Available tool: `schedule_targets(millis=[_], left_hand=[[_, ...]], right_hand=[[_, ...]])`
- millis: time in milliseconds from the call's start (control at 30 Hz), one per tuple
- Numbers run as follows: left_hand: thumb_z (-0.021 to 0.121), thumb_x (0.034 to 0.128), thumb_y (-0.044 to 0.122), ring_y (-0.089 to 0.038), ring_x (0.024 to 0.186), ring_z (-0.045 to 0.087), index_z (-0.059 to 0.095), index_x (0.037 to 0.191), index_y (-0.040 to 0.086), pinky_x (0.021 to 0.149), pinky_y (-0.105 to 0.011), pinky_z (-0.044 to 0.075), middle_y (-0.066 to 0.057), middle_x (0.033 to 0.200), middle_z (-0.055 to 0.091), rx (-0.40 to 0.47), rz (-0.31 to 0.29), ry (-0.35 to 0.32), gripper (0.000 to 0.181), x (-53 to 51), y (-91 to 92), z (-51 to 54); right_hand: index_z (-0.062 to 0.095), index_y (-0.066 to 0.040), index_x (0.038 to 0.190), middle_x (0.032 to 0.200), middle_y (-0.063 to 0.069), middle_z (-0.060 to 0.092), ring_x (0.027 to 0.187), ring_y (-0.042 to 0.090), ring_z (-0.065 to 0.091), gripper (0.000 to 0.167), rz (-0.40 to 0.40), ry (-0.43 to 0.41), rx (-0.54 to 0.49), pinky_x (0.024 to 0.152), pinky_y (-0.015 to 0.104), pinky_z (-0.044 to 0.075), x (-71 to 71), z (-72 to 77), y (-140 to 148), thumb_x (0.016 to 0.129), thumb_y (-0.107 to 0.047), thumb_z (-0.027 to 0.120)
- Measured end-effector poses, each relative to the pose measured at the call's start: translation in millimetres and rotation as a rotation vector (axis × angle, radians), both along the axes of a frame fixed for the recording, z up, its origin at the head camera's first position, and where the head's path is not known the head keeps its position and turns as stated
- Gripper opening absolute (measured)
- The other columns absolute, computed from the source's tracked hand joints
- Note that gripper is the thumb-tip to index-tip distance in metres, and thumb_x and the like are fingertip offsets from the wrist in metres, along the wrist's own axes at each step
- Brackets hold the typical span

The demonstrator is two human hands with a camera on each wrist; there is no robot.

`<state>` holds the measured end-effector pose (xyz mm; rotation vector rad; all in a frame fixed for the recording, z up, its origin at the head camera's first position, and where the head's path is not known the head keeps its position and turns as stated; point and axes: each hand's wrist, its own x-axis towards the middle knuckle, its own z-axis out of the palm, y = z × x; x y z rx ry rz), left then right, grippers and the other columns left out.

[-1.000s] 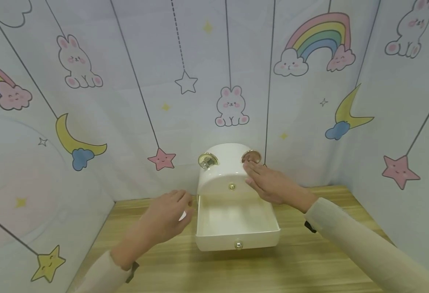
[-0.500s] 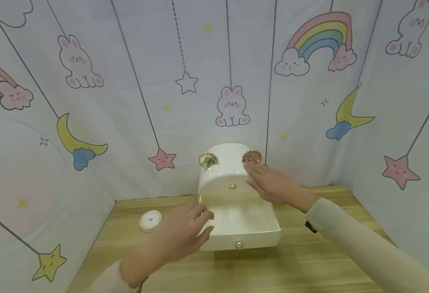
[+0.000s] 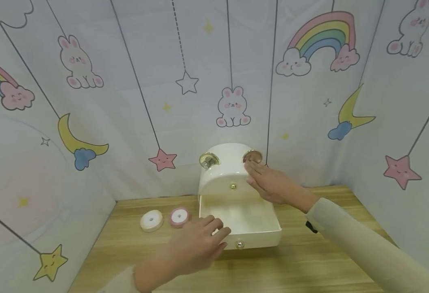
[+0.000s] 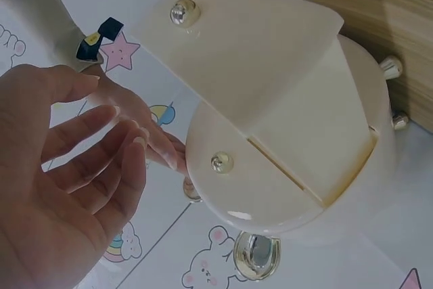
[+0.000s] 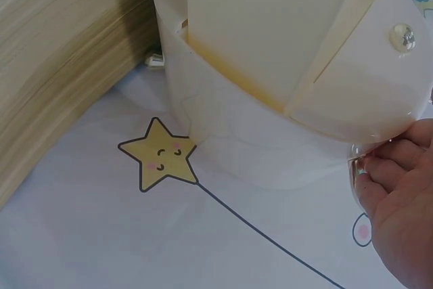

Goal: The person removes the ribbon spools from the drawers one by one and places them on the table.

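A white storage box point(image 3: 232, 160) with a rounded top and gold ear-like rings stands against the back cloth. Its lower drawer point(image 3: 240, 219) is pulled out, with a round knob on the front; the inside that shows is bare. My left hand point(image 3: 196, 244) hovers by the drawer's front left corner, fingers loosely bent around nothing, as the left wrist view confirms. With straight fingers, my right hand point(image 3: 274, 185) rests against the box's upper right side by the right gold ring point(image 3: 252, 156). Left of the box lie a cream ribbon spool point(image 3: 151, 221) and a pink ribbon spool point(image 3: 179, 217).
The wood-grain table point(image 3: 291, 260) extends around the box on both sides and in front. White cloth point(image 3: 185, 130) printed with bunnies, stars and rainbows encloses the back and sides. Short metallic feet point(image 4: 391, 67) hold the box up.
My left hand has moved right and nearer, from beside the box to the drawer's front corner. Both spools, hidden behind it earlier, now show. My right hand stays put.
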<state>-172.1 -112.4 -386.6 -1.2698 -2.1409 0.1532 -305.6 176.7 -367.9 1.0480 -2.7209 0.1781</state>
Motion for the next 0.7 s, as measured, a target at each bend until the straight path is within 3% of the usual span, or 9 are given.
schedule_targets(millis=[100, 233, 500, 600, 700], left_hand=[[0.078, 0.0907, 0.034, -0.010, 0.088, 0.064, 0.070, 0.112, 0.020, 0.074, -0.021, 0.056, 0.007, 0.100, 0.069, -0.007, -0.019, -0.024, 0.028, 2.7, 5.5, -4.1], [0.077, 0.0915, 0.034, -0.008, 0.085, 0.063, 0.069, 0.108, 0.020, 0.072, -0.020, 0.055, 0.008, 0.096, 0.067, -0.016, -0.043, -0.007, 0.023, 5.4, 14.6, -9.3], [0.069, 0.0903, 0.029, -0.007, 0.078, 0.059, 0.067, 0.098, 0.020, 0.065, -0.018, 0.050, 0.009, 0.090, 0.064, -0.078, -0.058, 0.120, 0.012, 9.5, 29.5, -26.8], [0.064, 0.0914, 0.027, -0.008, 0.082, 0.062, 0.069, 0.101, 0.020, 0.069, -0.019, 0.053, 0.009, 0.094, 0.066, -0.131, -0.043, 0.176, 0.013, 9.8, 31.9, -36.6], [0.063, 0.0986, 0.027, -0.007, 0.093, 0.069, 0.072, 0.108, 0.019, 0.079, -0.018, 0.058, 0.008, 0.102, 0.071, -0.201, -0.021, 0.217, 0.015, 10.6, 34.0, -45.1]], right_hand=[[0.029, 0.005, 0.162, 0.170, 0.024, 0.029, 0.158, 0.042, 0.032, 0.060, -0.003, -0.016, -0.005, 0.127, 0.057, 0.032, 0.5, 0.3, -1, 0.114, -0.032, 0.035], [0.030, 0.005, 0.162, 0.169, 0.024, 0.030, 0.157, 0.042, 0.033, 0.060, -0.005, -0.023, -0.014, 0.126, 0.057, 0.034, 2.7, 2.2, -2, 0.114, -0.032, 0.037], [0.028, 0.004, 0.162, 0.170, 0.023, 0.029, 0.158, 0.041, 0.032, 0.060, 0.000, -0.018, -0.013, 0.127, 0.056, 0.033, 2.6, -0.2, -1, 0.114, -0.032, 0.035], [0.029, 0.005, 0.162, 0.170, 0.024, 0.029, 0.158, 0.041, 0.032, 0.060, 0.001, -0.009, -0.009, 0.127, 0.056, 0.033, 3.2, -0.7, -1, 0.114, -0.031, 0.035], [0.029, 0.005, 0.162, 0.169, 0.024, 0.030, 0.158, 0.040, 0.032, 0.060, -0.001, -0.002, -0.006, 0.127, 0.056, 0.033, 4.1, -0.2, -1, 0.114, -0.031, 0.037]])
